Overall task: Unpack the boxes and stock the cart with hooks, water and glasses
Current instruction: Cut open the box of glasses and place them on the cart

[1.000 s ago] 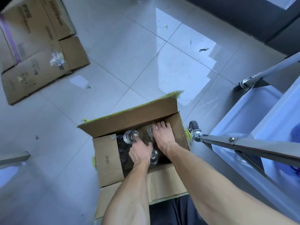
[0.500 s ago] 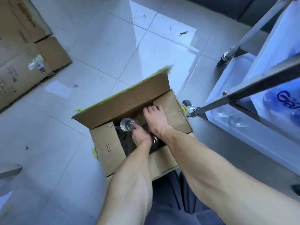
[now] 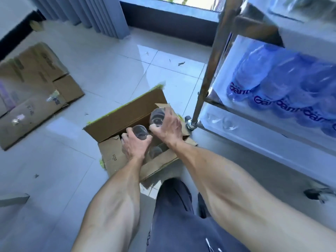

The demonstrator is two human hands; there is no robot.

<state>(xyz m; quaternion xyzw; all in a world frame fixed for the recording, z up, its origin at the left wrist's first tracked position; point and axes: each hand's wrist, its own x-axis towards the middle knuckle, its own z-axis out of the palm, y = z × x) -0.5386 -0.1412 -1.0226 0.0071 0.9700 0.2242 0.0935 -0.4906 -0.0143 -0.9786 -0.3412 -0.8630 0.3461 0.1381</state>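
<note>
tiled floor [image 3: 112, 73]; left hand [image 3: 135, 146], right hand [image 3: 168, 127] fingers each grasping glass above box [image 3: 116, 157].

Flattened cardboard [image 3: 34, 91] lies on the glossy tiled floor [image 3: 112, 70], blue-grey curtain [image 3: 94, 13] hanging beside the dark window sill [image 3: 169, 20].

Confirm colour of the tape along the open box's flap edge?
Bright green, running along the back flap edge of the open cardboard box; head view.

Glossy pale floor tiles [image 3: 112, 73], grey curtain [image 3: 101, 15], sunlit window [image 3: 174, 2].
</note>
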